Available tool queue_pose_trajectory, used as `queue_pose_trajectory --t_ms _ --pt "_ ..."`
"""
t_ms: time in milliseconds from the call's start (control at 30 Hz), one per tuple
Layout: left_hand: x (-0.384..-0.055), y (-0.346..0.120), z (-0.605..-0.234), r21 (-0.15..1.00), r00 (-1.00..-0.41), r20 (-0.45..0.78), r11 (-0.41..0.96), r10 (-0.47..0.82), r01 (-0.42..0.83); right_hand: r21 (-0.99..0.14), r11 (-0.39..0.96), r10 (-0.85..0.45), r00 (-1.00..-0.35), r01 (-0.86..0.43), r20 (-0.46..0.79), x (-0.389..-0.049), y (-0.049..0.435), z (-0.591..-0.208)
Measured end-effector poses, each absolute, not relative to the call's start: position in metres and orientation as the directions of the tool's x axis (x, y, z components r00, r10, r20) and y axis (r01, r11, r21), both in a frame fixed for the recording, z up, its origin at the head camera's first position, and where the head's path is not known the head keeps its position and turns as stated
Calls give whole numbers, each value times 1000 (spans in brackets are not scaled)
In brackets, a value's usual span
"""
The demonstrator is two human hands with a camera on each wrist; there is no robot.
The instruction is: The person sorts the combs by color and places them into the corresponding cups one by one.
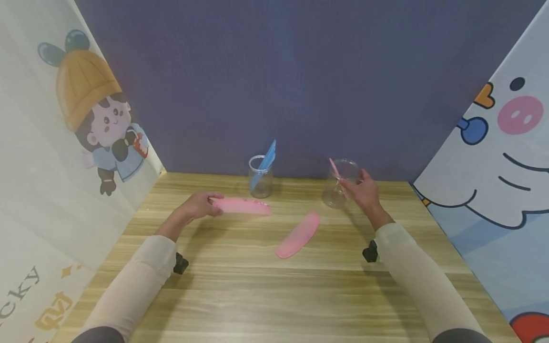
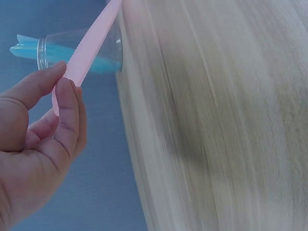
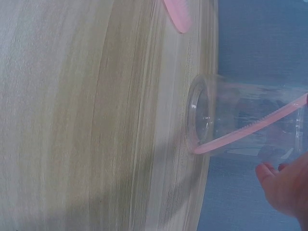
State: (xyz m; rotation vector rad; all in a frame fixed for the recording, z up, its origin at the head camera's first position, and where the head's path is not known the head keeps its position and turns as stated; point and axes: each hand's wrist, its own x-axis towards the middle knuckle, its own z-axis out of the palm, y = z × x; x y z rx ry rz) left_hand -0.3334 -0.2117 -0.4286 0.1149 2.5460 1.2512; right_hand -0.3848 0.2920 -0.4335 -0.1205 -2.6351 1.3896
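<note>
My left hand [image 1: 199, 206] pinches one end of a pink comb [image 1: 244, 206] between thumb and fingers, with the comb's long body pointing right. In the left wrist view the comb's toothed edge shows, and the comb passes in front of a clear plastic cup [image 2: 48, 50] with blue combs [image 2: 29, 48] in it. My right hand [image 1: 365, 193] grips a second clear cup [image 1: 332, 197], thumb on the near side. Inside that cup another pink comb [image 3: 245, 129] leans slantwise, its lower end at the base. A third pink comb [image 1: 298, 236] lies on the table between my hands.
The wood-grain table [image 1: 257, 290] ends at a dark blue-grey back panel [image 1: 300, 85]. Printed cartoon panels flank both sides, one at left [image 1: 34, 157] and one at right [image 1: 476, 181]. The cup with blue combs stands near the table's back edge.
</note>
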Motion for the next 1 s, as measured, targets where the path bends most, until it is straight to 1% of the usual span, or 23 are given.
queue_pose_trajectory --t_ms 200,433,600,1000 --pt "-333 -210 -424 757 -957 -213 652 196 -35 -819 573 141 -984 -5 105 -384 292 -433" --pt "-335 -208 -424 773 -966 -189 633 178 -34 -820 572 143 -984 -3 103 -384 292 -433" --pt "-339 -203 -423 808 -967 -193 586 165 -62 -826 564 146 -984 -6 107 -383 291 -432" --pt "-346 -179 -412 865 -955 -211 496 207 -84 -835 550 141 -985 -8 103 -383 291 -432"
